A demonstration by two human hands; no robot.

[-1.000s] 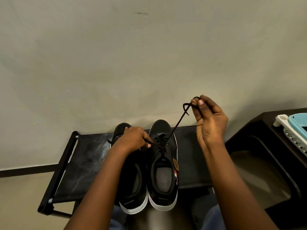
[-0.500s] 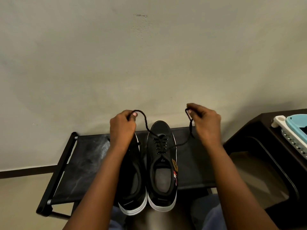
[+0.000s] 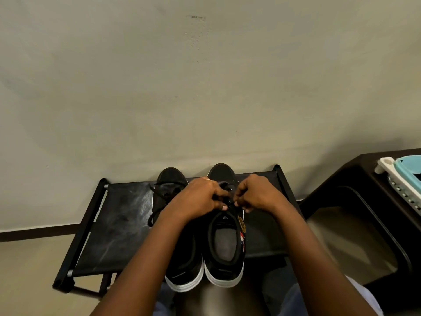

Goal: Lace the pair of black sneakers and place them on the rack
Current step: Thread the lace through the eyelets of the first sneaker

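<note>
I see two black sneakers with white soles side by side on a low black rack (image 3: 118, 224) in the lower middle of the frame, toes pointing at a plain pale wall (image 3: 205, 87). Both of the person's hands meet over the lacing of the right sneaker (image 3: 224, 252). The left hand (image 3: 198, 199) comes in from the lower left, its fingers curled and pinching the black lace (image 3: 224, 187) just above the tongue. The right hand (image 3: 257, 193) sits just beside it, nearly touching, fingers likewise curled tight and pinching the same lace. A short loop of lace shows between the two hands near the toe end. The right sneaker carries a round yellow patch and a red, white and blue tag on its outer side. The left sneaker (image 3: 170, 185) lies touching it, partly hidden under the left forearm, and its own loose lace (image 3: 157, 208) trails down over the rack's fabric. At the right edge of the frame stands a dark piece of furniture (image 3: 355, 179) with a pale blue and white object (image 3: 401, 176) on top.
</note>
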